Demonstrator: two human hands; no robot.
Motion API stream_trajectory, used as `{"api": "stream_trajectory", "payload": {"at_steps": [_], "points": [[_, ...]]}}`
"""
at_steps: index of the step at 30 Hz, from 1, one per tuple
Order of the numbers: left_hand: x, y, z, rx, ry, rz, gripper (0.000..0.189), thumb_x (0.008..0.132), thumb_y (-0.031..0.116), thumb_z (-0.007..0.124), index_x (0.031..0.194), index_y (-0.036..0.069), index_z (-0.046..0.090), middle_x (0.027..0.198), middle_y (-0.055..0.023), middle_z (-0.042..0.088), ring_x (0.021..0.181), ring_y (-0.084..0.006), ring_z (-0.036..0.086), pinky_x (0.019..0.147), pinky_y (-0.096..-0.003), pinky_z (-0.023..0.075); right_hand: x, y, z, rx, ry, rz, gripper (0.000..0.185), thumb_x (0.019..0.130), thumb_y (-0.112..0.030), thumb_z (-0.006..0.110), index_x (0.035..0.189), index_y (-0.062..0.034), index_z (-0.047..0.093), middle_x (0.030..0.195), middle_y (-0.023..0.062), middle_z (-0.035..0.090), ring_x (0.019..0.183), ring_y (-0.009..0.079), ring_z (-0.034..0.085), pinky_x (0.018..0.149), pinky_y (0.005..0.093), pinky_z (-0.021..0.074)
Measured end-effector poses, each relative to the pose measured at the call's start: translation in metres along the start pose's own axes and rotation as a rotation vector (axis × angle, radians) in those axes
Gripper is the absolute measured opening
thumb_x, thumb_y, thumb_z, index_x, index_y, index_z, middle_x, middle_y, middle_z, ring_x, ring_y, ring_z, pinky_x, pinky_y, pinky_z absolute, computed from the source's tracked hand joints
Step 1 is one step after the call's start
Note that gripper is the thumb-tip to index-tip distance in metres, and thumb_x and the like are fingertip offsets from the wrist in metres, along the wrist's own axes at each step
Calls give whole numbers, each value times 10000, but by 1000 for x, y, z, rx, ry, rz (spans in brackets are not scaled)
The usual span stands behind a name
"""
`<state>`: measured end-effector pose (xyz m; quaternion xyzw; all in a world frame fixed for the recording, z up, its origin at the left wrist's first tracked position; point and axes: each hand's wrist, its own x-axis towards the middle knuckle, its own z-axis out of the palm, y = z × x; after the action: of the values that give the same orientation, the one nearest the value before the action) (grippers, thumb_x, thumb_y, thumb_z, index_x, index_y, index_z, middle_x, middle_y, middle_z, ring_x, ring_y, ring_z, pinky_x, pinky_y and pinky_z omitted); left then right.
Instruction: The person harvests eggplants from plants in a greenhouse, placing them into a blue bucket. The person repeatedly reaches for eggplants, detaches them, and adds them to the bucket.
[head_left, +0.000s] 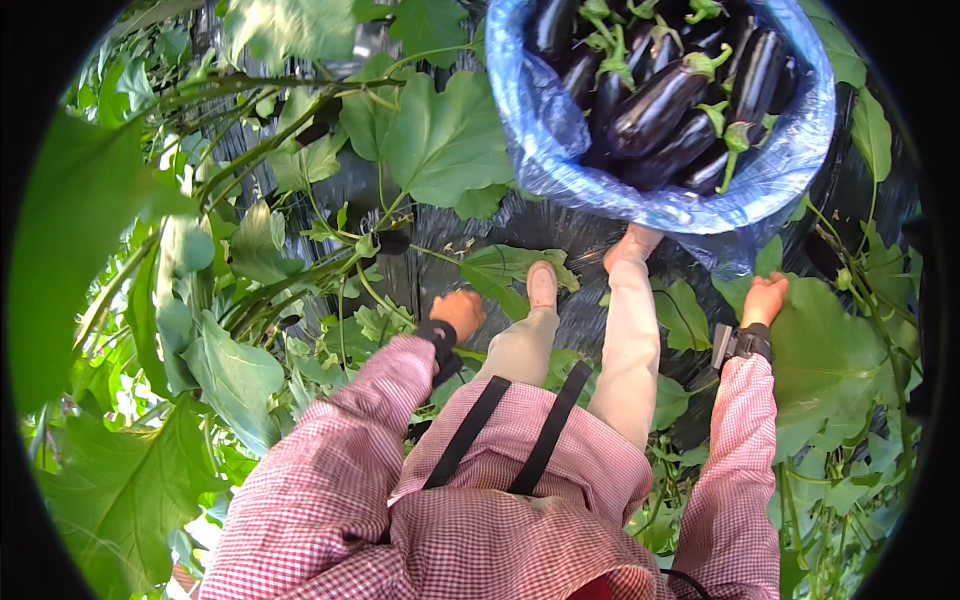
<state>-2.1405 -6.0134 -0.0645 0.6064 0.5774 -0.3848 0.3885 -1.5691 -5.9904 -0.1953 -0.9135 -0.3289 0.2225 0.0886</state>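
My left hand (459, 313) hangs beside my left leg with its fingers curled in, near eggplant leaves and stems. Nothing shows in it, though its palm side is hidden. On the right, my right hand (765, 298) is also curled, just over or against a broad green leaf (825, 360); no held thing shows there. Both wrists wear dark bands. In front of my feet is a round container lined with blue plastic film (720, 210), apart from both hands. Many dark purple eggplants (652, 109) with green stalks fill it.
Black plastic sheeting (442, 225) covers the ground. Thick eggplant stems (255, 154) and large leaves (450, 142) crowd the left side and reach across the row. More foliage (870, 277) stands at the right. My left foot (541, 285) is beside a low leaf.
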Motion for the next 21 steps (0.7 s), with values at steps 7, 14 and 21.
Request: {"api": "stream_trajectory", "payload": {"at_steps": [7, 14, 21], "points": [[-73, -19, 41, -254, 126, 232, 206, 872, 234, 583, 933, 43, 634, 925, -193, 646, 879, -380, 627, 769, -473, 504, -103, -188, 9, 71, 77, -828, 338, 769, -67, 576, 1096, -35, 658, 1095, 155, 628, 1090, 347, 554, 952, 432, 457], [-120, -1, 72, -259, -29, 644, 236, 797, 204, 680, 992, 77, 638, 1020, -94, 591, 1038, -302, 540, 886, -411, 405, -189, -319, 127, -43, -12, -717, 121, 810, -131, 564, 815, -47, 650, 863, 155, 634, 865, 331, 623, 741, 469, 477], [-119, -32, 153, -441, 76, 456, 135, 765, 136, 699, 884, 92, 652, 932, -60, 613, 1003, -286, 560, 878, -404, 408, -186, -324, 188, -93, 274, -561, 197, 862, -206, 562, 882, -119, 737, 899, 125, 712, 853, 296, 677, 748, 435, 478]]}}
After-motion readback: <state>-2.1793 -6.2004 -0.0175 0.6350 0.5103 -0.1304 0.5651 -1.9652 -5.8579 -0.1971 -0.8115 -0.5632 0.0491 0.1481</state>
